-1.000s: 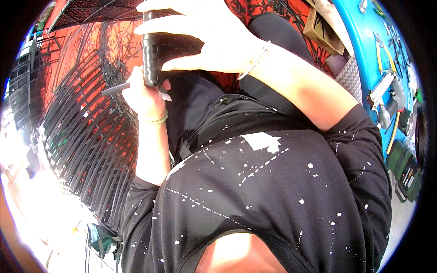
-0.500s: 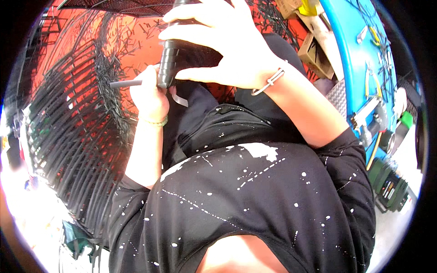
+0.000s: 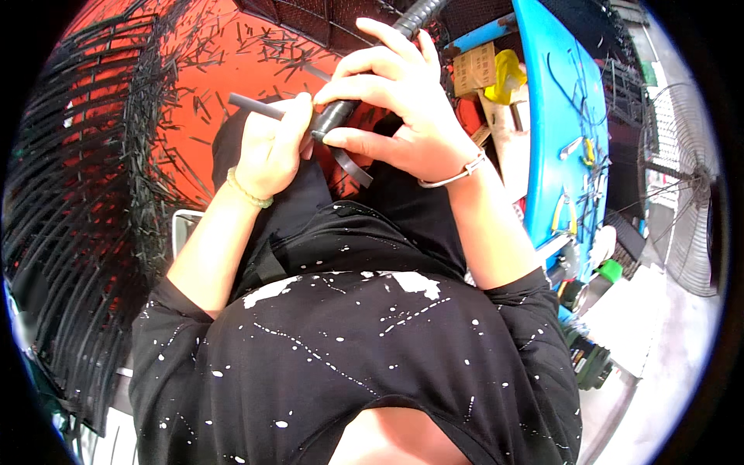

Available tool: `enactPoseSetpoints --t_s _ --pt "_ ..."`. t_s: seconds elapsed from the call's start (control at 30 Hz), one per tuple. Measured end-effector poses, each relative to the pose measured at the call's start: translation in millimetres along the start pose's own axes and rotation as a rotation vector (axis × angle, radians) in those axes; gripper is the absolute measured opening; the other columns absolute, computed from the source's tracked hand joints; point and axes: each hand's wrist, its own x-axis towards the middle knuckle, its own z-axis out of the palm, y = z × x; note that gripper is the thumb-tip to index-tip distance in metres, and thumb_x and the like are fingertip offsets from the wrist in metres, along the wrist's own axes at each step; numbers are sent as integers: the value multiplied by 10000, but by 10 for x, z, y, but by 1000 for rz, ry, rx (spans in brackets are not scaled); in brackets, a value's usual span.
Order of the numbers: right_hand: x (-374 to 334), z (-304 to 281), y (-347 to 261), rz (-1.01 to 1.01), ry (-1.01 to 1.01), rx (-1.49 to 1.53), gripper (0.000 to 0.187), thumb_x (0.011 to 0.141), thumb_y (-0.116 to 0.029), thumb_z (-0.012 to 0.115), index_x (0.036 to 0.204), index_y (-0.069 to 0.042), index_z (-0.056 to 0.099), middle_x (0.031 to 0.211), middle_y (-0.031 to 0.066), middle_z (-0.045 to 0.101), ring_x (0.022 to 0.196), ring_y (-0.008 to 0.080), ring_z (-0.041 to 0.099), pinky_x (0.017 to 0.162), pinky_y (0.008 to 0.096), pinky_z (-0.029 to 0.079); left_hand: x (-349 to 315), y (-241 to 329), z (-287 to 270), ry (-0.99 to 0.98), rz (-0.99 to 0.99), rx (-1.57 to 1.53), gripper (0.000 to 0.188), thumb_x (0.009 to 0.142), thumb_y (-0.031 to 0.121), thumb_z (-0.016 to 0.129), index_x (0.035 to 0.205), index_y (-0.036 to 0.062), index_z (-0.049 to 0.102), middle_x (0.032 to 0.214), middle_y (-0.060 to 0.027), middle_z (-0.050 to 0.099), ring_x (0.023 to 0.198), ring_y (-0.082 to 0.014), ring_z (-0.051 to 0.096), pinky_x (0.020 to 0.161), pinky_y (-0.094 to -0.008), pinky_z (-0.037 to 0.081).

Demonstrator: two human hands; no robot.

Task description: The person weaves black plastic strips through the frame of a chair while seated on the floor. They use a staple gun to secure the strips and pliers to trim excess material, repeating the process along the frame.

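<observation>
A black rod wrapped in bands of flat strip (image 3: 335, 116) slants from between my hands up to the far right. My right hand (image 3: 411, 116) bends over it from the right, fingers across its top and thumb against its near end. My left hand (image 3: 271, 147) is closed in a pinch beside that near end, on a dark flat strip (image 3: 254, 106) whose end sticks out to the left. A loose strip tail (image 3: 353, 168) hangs below the rod, under my right thumb. The left fingertips are partly hidden against the rod.
Many long black strips (image 3: 74, 178) hang in rows at the left. Short black offcuts lie scattered over the red surface (image 3: 205, 74). Pliers (image 3: 570, 213) lie on the blue table (image 3: 546, 147) at right, near a cardboard box (image 3: 474, 70) and a large fan (image 3: 690, 178).
The view has shifted, so the blue table sits farther left. The rod now tilts more to the right, and both hands are closer together at its near end.
</observation>
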Motion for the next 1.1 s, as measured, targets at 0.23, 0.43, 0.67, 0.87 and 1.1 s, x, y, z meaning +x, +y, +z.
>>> enactPoseSetpoints --t_s 0.23,0.43,0.67,0.87,1.1 --pt "56 -93 -237 28 -104 24 350 647 -194 856 969 -195 717 1045 -26 646 1339 304 467 1114 593 99 -86 68 -93 -104 79 111 403 1045 158 379 692 29 524 570 -24 503 444 -94 475 431 -253 389" --pt "-92 -184 -448 57 -252 56 308 606 -289 850 870 -179 736 1000 -20 637 1339 321 464 1101 586 104 -307 110 -21 -231 322 151 308 980 23 434 677 -3 485 538 -70 458 435 -219 461 434 -334 356" --pt "-149 -165 -494 117 -230 -61 340 655 -409 849 879 -185 726 975 -40 610 1331 291 461 1062 682 57 -311 -15 95 -252 366 22 325 1010 67 516 692 -1 496 560 -79 429 442 -239 411 429 -353 329" --pt "-334 -141 -393 142 -122 31 226 688 -270 833 863 -162 740 1017 -35 655 1356 345 429 1105 610 97 -252 -9 152 -252 238 -106 378 1037 117 480 679 3 515 564 -61 457 468 -192 437 447 -328 349" --pt "-543 -84 -429 199 103 195 192 677 -94 824 835 -159 735 994 5 715 1307 357 516 1174 503 133 -205 -22 223 -271 65 -203 502 1062 183 439 588 22 474 543 -23 448 457 -128 405 461 -305 353"
